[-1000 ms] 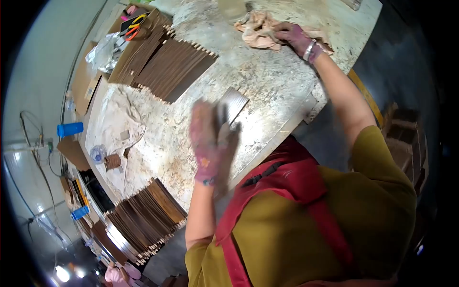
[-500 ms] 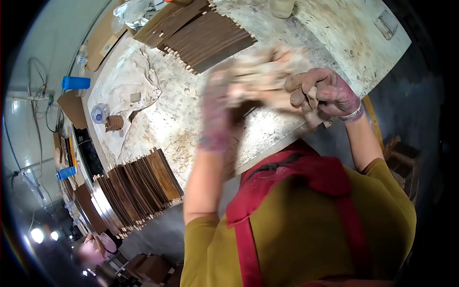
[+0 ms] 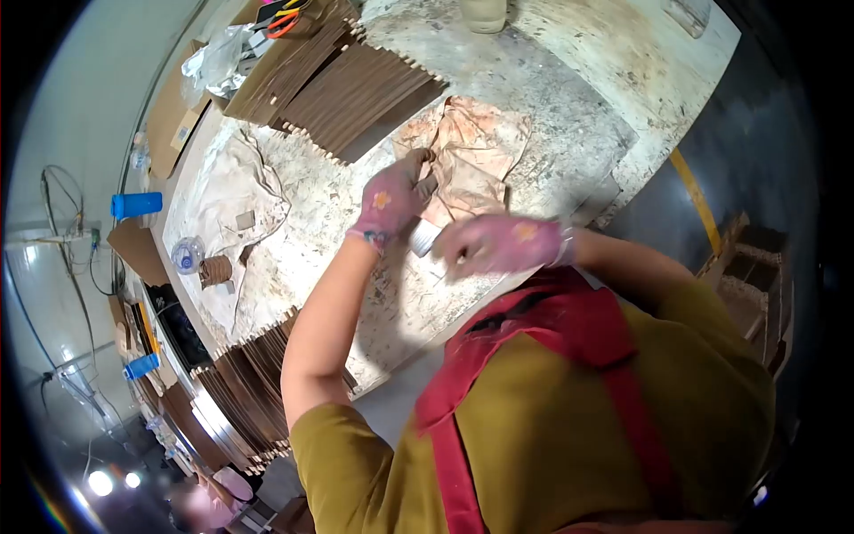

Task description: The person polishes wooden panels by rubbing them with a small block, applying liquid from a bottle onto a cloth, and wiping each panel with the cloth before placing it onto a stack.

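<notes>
Two gloved hands work near the table's (image 3: 569,133) front edge. Left hand (image 3: 389,203) pinches the stained rag (image 3: 471,151) lying mid-table; right hand (image 3: 498,245), blurred, sits over a small pale piece (image 3: 424,238), its grip impossible to tell. Dark wood slats (image 3: 356,89) lie stacked towards the far edge.

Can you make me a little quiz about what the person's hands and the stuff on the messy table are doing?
1. True or false: the left hand touches the stained rag.
2. What lies nearest the right hand? A) blue cup B) small pale panel C) scissors
3. Fill in: the far stack of brown panels lies on the ____.

Key: 1 true. 2 B, the small pale panel. 3 worktable.
</notes>
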{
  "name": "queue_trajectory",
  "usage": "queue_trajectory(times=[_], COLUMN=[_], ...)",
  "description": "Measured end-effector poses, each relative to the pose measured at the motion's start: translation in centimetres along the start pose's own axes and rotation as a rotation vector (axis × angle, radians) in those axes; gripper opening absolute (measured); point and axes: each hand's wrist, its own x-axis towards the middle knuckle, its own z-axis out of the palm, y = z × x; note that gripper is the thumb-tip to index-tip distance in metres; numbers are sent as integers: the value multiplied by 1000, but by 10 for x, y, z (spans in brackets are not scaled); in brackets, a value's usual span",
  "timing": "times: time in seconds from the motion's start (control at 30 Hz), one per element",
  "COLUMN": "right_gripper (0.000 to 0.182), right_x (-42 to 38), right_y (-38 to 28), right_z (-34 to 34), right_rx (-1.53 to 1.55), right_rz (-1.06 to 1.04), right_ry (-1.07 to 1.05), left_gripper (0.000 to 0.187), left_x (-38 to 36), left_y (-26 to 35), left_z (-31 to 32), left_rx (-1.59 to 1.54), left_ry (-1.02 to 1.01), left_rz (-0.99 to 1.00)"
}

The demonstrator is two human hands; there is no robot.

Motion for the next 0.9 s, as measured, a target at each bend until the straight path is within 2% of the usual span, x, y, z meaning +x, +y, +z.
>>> queue_trajectory(times=[0.03, 0.1, 0.13, 0.17, 0.2, 0.3, 0.33, 0.37, 0.4, 0.47, 0.53, 0.57, 0.6, 0.67, 0.73, 0.77, 0.83, 0.87, 0.9], right_gripper=[24, 20, 18, 17, 16, 16, 14, 15, 18, 22, 27, 26, 25, 25, 23, 23, 22, 21, 20], right_x=[-12, -33, -37, -45, -48, -54, -51, -46, -38, -13, 15, 26, 33, 32, 33, 34, 34, 35, 35], right_y=[1, 23, 43, 47, 43, 24, 14, 2, -11, -22, 8, 22, 30, 43, 44, 45, 53, 56, 53], right_z=[-20, -40, -46, -53, -60, -60, -49, -40, -35, -29, -14, -11, -9, -9, -7, -10, -3, -1, -2], right_rx=[302, 57, 39, 23, -1, 90, -18, 80, 179, 71, -74, -153, -114, 2, 11, 7, 47, 66, 76], right_rz=[127, 90, -69, -37, -10, 2, -44, 8, 61, 73, -105, -117, -92, -98, -115, -125, -204, -247, -237], right_ry=[15, 241, 348, 384, 418, 287, 243, 142, 42, -112, -52, -56, -62, -45, -31, -25, 13, 41, 35], left_gripper=[42, 50, 54, 64, 64, 53, 48, 45, 49, 54, 69, 72, 67, 60, 54, 55, 57, 62, 63], left_x=[5, 14, 19, 24, 21, 42, 52, 58, 60, 65, 64, 53, 54, 71, 83, 94, 90, 78, 71], left_y=[3, 4, 6, 6, 7, 2, 8, 16, 29, 43, 27, 37, 43, 28, 42, 50, 50, 43, 39], left_z=[-5, -7, -4, 12, 20, 27, 20, 12, 1, -27, 7, 17, 22, 32, 23, 3, 8, 1, 13], left_rx=[-19, 104, 161, 115, 218, 58, -54, -258, -663, -766, 40, 275, 329, 191, 23, -264, -622, -313, -36], left_ry=[-35, 73, 122, 70, 201, 159, 117, 64, 115, -28, 100, 42, 13, 66, 24, -239, -74, -129, -34], left_rz=[-54, 167, 282, 305, 380, 165, 78, -133, -214, -203, 257, 329, 304, 305, 125, -87, 57, 229, 323])
